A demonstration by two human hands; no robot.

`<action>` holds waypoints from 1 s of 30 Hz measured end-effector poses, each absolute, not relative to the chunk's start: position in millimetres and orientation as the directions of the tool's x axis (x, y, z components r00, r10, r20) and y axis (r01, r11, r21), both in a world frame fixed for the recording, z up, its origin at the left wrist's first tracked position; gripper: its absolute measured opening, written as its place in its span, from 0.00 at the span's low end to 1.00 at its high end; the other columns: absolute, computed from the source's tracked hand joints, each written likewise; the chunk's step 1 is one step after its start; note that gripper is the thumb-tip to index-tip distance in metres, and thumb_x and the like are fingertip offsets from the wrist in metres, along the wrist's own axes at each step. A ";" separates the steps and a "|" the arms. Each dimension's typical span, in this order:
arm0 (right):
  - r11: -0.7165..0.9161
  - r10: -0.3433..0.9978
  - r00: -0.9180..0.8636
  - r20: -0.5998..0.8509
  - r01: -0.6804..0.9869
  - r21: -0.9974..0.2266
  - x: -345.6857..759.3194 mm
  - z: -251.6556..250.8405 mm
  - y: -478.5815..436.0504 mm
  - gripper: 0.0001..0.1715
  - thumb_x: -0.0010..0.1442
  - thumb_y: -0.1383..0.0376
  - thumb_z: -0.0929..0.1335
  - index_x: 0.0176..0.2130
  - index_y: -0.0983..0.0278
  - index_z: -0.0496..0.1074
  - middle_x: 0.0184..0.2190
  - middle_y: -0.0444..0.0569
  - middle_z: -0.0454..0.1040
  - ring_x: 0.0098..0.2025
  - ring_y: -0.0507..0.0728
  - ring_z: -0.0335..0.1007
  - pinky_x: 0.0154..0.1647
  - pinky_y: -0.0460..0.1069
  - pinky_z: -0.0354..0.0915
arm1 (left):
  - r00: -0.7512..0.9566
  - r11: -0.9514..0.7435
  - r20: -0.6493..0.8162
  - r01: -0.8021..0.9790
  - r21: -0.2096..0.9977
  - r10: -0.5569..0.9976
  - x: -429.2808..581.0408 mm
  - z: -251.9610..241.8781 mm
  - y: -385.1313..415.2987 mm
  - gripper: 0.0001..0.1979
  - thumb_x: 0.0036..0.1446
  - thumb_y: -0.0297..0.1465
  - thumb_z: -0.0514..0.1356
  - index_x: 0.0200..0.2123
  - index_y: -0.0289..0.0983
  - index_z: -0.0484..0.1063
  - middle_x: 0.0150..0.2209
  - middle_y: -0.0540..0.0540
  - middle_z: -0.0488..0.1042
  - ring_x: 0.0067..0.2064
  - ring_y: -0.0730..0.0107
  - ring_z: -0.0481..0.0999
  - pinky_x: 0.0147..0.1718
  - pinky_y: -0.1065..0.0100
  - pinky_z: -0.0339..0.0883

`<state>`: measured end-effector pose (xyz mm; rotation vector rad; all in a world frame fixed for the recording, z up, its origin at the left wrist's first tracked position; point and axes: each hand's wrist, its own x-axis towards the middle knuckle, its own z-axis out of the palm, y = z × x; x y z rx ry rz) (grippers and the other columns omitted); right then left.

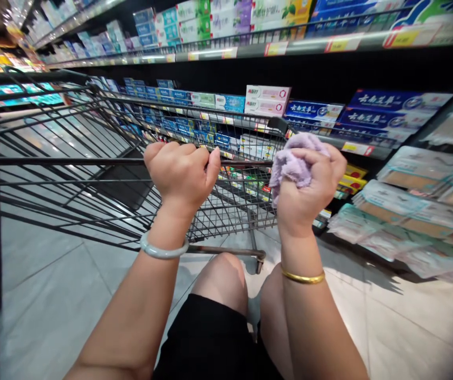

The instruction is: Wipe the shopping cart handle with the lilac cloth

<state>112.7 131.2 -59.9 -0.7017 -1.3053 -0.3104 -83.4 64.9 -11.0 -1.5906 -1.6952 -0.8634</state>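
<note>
A black wire shopping cart (71,162) stands in front of me, stretching off to the left. My left hand (182,171) is closed around the cart's top rim bar, knuckles up, with a pale jade bangle (164,250) on the wrist. At the cart's right end, my right hand (309,184) grips a crumpled lilac cloth (297,155) close to the same bar. Whether the cloth presses on the metal there is hidden by the hand. A gold bangle (303,278) circles the right wrist.
Shelves behind the cart carry toothpaste boxes (384,113) and other cartons (266,100), with price tags along the shelf edge (273,48). Clear-packed goods (412,203) hang at the right. A cart wheel (259,265) rests on the tiled floor (52,295) near my knees.
</note>
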 end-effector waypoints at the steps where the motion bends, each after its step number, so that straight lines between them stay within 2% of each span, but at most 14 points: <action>1: 0.746 0.180 0.283 0.942 0.585 -0.319 113.0 -60.0 130.7 0.08 0.66 0.62 0.68 0.45 0.59 0.75 0.50 0.54 0.69 0.56 0.64 0.70 0.58 0.66 0.69 | -0.064 0.044 0.818 0.998 0.048 0.572 -83.2 -11.1 65.0 0.25 0.69 0.46 0.49 0.23 0.40 0.69 0.25 0.45 0.71 0.37 0.57 0.72 0.48 0.51 0.52; 4: 0.795 0.247 0.145 0.958 0.534 -0.286 97.1 -59.7 113.6 0.09 0.65 0.64 0.67 0.46 0.58 0.75 0.52 0.53 0.69 0.58 0.63 0.70 0.58 0.65 0.70 | -0.086 0.031 0.819 0.996 0.083 0.568 -83.2 -11.2 65.7 0.25 0.68 0.46 0.50 0.22 0.40 0.70 0.25 0.44 0.72 0.38 0.56 0.72 0.48 0.50 0.52; 6: 0.871 0.261 -0.038 0.965 0.441 -0.218 81.6 -57.8 96.9 0.10 0.65 0.66 0.67 0.46 0.56 0.74 0.53 0.50 0.70 0.58 0.61 0.70 0.58 0.62 0.71 | -0.077 0.037 0.819 0.997 0.068 0.569 -83.9 -11.0 66.2 0.25 0.68 0.46 0.50 0.22 0.41 0.70 0.25 0.44 0.72 0.37 0.56 0.72 0.47 0.50 0.52; 8: 0.916 0.262 -0.127 0.957 0.344 -0.206 73.3 -54.7 86.4 0.11 0.65 0.66 0.66 0.46 0.55 0.74 0.53 0.49 0.71 0.58 0.60 0.71 0.57 0.60 0.71 | -0.059 0.055 0.818 0.998 0.033 0.572 -84.5 -10.7 66.3 0.25 0.69 0.46 0.49 0.22 0.41 0.70 0.25 0.44 0.72 0.36 0.56 0.72 0.45 0.50 0.52; 10: 0.913 0.316 -0.064 0.947 0.293 -0.285 76.7 -52.0 87.8 0.11 0.65 0.67 0.64 0.46 0.57 0.72 0.50 0.50 0.72 0.55 0.60 0.72 0.55 0.60 0.72 | -0.039 0.070 0.818 0.998 -0.002 0.574 -84.4 -10.5 65.5 0.26 0.69 0.46 0.48 0.22 0.41 0.70 0.25 0.44 0.72 0.36 0.56 0.71 0.45 0.51 0.52; 12: 0.890 0.385 0.068 0.920 0.236 -0.390 89.6 -51.7 100.6 0.12 0.65 0.67 0.63 0.47 0.59 0.70 0.46 0.50 0.73 0.51 0.59 0.74 0.52 0.59 0.73 | -0.026 0.073 0.820 0.997 -0.019 0.572 -83.7 -10.5 64.3 0.26 0.70 0.46 0.48 0.22 0.41 0.69 0.25 0.45 0.72 0.35 0.57 0.71 0.45 0.51 0.52; 14: 0.874 0.406 0.197 0.892 0.202 -0.442 106.2 -53.9 118.7 0.12 0.63 0.68 0.63 0.47 0.60 0.69 0.43 0.49 0.74 0.47 0.58 0.75 0.51 0.58 0.73 | -0.025 0.065 0.825 0.998 -0.014 0.564 -82.9 -10.6 63.2 0.26 0.70 0.46 0.49 0.22 0.41 0.68 0.25 0.45 0.71 0.35 0.58 0.71 0.46 0.51 0.52; 17: 0.845 0.299 0.319 0.899 0.349 -0.405 125.5 -59.7 141.2 0.11 0.61 0.66 0.66 0.45 0.60 0.73 0.45 0.50 0.72 0.52 0.61 0.72 0.58 0.63 0.68 | -0.035 0.055 0.830 0.998 0.006 0.556 -82.1 -10.7 62.3 0.26 0.69 0.46 0.50 0.22 0.40 0.68 0.24 0.46 0.71 0.36 0.58 0.72 0.46 0.52 0.53; 19: 0.810 0.225 0.316 0.922 0.465 -0.357 131.0 -64.3 149.4 0.11 0.62 0.64 0.68 0.45 0.60 0.75 0.50 0.52 0.69 0.58 0.65 0.68 0.62 0.67 0.64 | -0.044 0.053 0.827 0.998 0.017 0.560 -82.2 -10.6 62.3 0.26 0.69 0.46 0.50 0.21 0.40 0.68 0.24 0.45 0.72 0.36 0.58 0.71 0.46 0.52 0.53; 21: 0.777 0.205 0.294 0.933 0.530 -0.338 131.5 -69.1 153.4 0.12 0.64 0.61 0.67 0.47 0.60 0.75 0.53 0.54 0.66 0.60 0.67 0.66 0.62 0.69 0.62 | -0.038 0.056 0.824 0.998 0.008 0.565 -82.7 -10.6 62.5 0.26 0.69 0.46 0.49 0.21 0.40 0.68 0.25 0.45 0.72 0.35 0.58 0.71 0.45 0.52 0.53; 24: 0.710 0.261 0.243 0.934 0.608 -0.357 129.2 -74.7 154.5 0.19 0.65 0.55 0.66 0.53 0.58 0.72 0.57 0.54 0.65 0.62 0.68 0.64 0.63 0.72 0.59 | -0.030 0.051 0.828 0.999 0.002 0.560 -83.0 -10.7 63.1 0.27 0.69 0.46 0.48 0.21 0.40 0.68 0.24 0.45 0.72 0.35 0.59 0.70 0.46 0.51 0.52; 27: 0.654 0.369 0.147 0.918 0.661 -0.368 129.6 -75.1 151.8 0.30 0.62 0.46 0.68 0.58 0.57 0.67 0.63 0.57 0.62 0.69 0.73 0.56 0.66 0.77 0.52 | -0.073 0.021 0.820 0.997 0.073 0.567 -82.2 -10.4 63.9 0.27 0.69 0.47 0.49 0.21 0.40 0.68 0.24 0.45 0.70 0.36 0.57 0.71 0.47 0.51 0.51; 29: 0.637 0.424 0.084 0.902 0.680 -0.363 132.8 -72.6 149.8 0.36 0.58 0.45 0.71 0.60 0.57 0.65 0.65 0.59 0.60 0.71 0.76 0.51 0.67 0.80 0.47 | -0.099 0.002 0.810 0.993 0.120 0.578 -81.3 -10.0 64.5 0.26 0.68 0.47 0.50 0.21 0.40 0.69 0.24 0.45 0.70 0.38 0.55 0.72 0.48 0.51 0.51; 30: 0.637 0.443 0.056 0.895 0.682 -0.359 134.7 -70.9 149.0 0.37 0.57 0.46 0.72 0.60 0.57 0.65 0.65 0.59 0.60 0.71 0.75 0.52 0.68 0.80 0.45 | -0.105 -0.002 0.808 0.991 0.131 0.579 -80.9 -9.8 64.8 0.26 0.67 0.47 0.51 0.21 0.40 0.68 0.24 0.45 0.70 0.38 0.55 0.72 0.48 0.50 0.50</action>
